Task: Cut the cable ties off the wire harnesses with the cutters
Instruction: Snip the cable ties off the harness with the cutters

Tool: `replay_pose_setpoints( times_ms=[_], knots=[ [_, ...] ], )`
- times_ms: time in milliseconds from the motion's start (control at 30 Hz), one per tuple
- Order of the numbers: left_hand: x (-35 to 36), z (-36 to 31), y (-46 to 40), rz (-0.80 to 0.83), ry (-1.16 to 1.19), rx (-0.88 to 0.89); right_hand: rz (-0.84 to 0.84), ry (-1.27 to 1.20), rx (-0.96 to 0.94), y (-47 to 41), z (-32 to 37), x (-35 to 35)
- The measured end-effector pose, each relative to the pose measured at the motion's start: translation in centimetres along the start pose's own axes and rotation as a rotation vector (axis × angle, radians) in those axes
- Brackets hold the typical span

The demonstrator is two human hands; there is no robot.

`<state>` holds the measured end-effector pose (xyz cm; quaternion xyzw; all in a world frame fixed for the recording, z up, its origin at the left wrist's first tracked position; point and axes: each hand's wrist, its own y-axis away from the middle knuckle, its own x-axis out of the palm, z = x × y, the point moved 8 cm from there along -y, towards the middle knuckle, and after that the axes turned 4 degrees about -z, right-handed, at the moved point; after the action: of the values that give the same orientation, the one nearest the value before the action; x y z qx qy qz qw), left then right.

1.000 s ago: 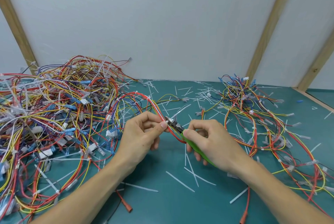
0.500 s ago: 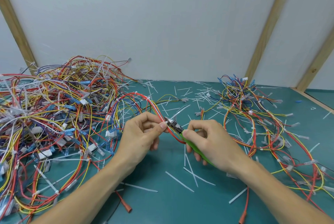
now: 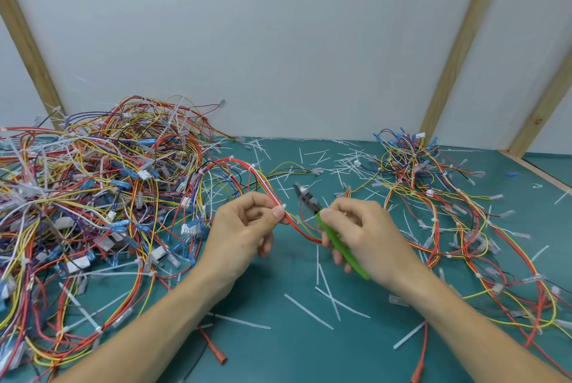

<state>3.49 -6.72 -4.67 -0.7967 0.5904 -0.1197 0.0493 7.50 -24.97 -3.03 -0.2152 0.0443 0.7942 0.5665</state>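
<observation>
My left hand pinches a red, white and yellow wire harness between thumb and forefinger, right at a small white cable tie. My right hand grips green-handled cutters. Their blurred metal jaws point up and left, a little above and to the right of the pinched tie, apart from the wires. The harness arcs back toward the big pile on the left and sags between my hands.
A large tangle of harnesses fills the left of the green table. A smaller spread of harnesses lies at the right. Cut white tie pieces litter the middle and back. White wall panels with wooden battens stand behind.
The cutter jaws have lifted off the harness and swung up and to the right. My left hand still pinches the wires in the same spot.
</observation>
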Motion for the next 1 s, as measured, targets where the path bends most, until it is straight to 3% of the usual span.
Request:
replay_pose_setpoints(
  times_ms=[200,333,533,733,1000],
  knots=[
    [-0.5,0.3,-0.3,0.007,0.096,-0.055,-0.133,-0.297,0.202,-1.1,-2.2,-2.5],
    [-0.9,0.2,-0.6,0.018,0.137,-0.076,-0.102,-0.224,0.145,-1.1,-2.1,-2.1],
    [-1.5,0.2,-1.1,-0.011,0.299,-0.151,-0.188,-0.073,-0.001,-1.4,-1.5,-3.2],
    [-1.7,0.3,-1.2,-0.029,0.527,-0.249,0.086,-0.024,0.036,-1.1,-2.1,-0.8],
    [-2.1,1.1,-1.5,-0.103,0.650,-0.307,0.184,-0.042,0.036,-0.4,-1.3,0.3]
  ],
)
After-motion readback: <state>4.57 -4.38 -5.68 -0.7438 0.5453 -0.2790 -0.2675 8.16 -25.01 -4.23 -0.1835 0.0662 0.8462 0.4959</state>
